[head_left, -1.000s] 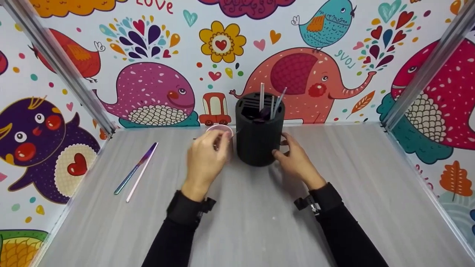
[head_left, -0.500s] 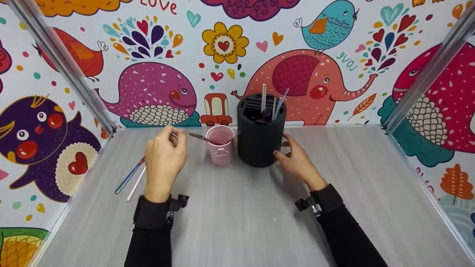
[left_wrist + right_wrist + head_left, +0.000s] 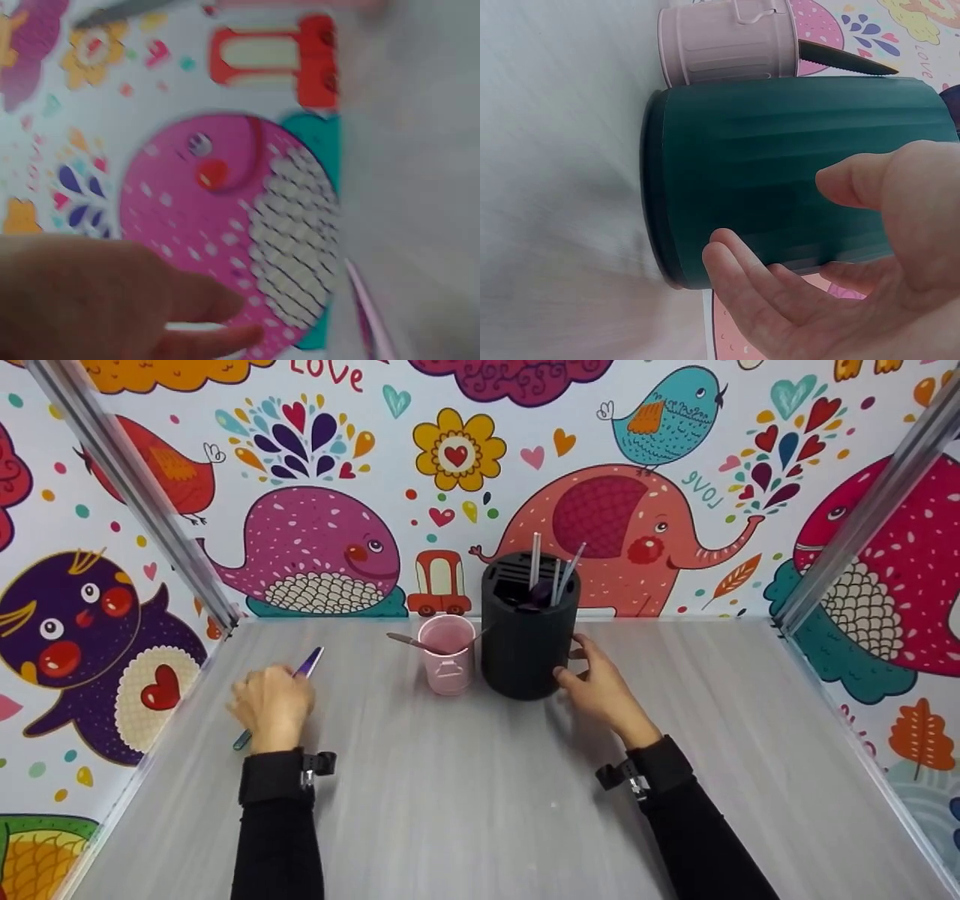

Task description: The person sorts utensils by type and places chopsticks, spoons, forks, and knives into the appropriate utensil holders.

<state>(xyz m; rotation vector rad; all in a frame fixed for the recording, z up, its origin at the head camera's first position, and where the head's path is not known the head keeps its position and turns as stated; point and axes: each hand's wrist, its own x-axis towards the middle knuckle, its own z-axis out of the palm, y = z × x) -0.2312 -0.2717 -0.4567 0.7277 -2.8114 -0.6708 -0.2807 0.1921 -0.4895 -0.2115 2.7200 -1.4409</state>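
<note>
My left hand (image 3: 274,701) is over a knife with a purple-to-blue sheen (image 3: 309,662) at the table's left; its handle end shows below the hand. Seen from the left wrist, the thumb and fingers (image 3: 202,300) look loosely extended and apart from a thin pink stick (image 3: 371,315). My right hand (image 3: 600,686) rests against the right side of a black cylindrical knife block (image 3: 529,652), which looks dark green in the right wrist view. There, its thumb (image 3: 855,180) lies across the near face and relaxed fingers (image 3: 757,292) run along the side.
A pink bucket-shaped cup (image 3: 448,664) stands just left of the block. A serrated grey knife (image 3: 847,58) leans out of it. Several pale sticks (image 3: 535,562) poke up from the block's slotted top. Behind is a cartoon-print wall (image 3: 450,525) with metal corner posts.
My left hand has moved from the pink cup leftward and down to the purple knife and pink stick, uncovering the cup and its grey knife. My right hand has stayed at the block.
</note>
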